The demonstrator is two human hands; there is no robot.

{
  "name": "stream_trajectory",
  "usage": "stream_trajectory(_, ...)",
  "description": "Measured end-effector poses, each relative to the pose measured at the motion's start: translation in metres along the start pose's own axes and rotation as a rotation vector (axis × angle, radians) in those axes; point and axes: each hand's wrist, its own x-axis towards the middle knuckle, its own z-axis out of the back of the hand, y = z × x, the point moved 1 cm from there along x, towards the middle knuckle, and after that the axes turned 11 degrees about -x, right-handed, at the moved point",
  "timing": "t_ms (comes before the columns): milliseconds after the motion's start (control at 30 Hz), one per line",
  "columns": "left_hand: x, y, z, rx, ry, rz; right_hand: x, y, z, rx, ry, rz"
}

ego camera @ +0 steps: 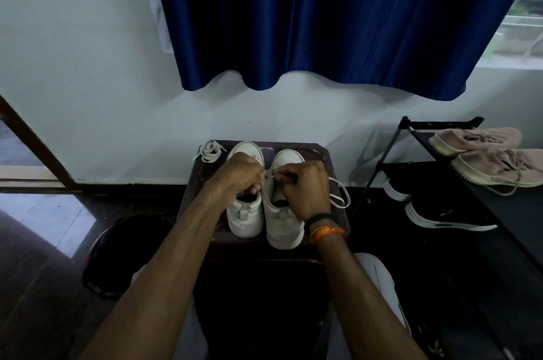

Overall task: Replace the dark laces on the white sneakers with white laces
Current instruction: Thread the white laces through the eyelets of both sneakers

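A person's left hand (239,173) and right hand (305,186) meet above two white sneakers (283,217) standing side by side, toes toward 12 o'clock, on a small dark surface (329,158). The fingers (286,177) of both hands are curled tight, pinching a white lace (342,193) over the right-hand shoe; its loose loop trails toward 3 o'clock. One spare bundled lace (209,150) lies at the surface's 11 o'clock corner. At 3 o'clock, a black shoe rack (411,126) holds two pink shoes (484,154) above and two dark shoes (440,212) below.
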Motion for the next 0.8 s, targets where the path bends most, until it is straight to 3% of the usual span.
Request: stream_trajectory(800,0.002,0.004,0.003,-0.06,0.044,0.007,0.0,0.004,0.008,0.147,-0.097,-0.052)
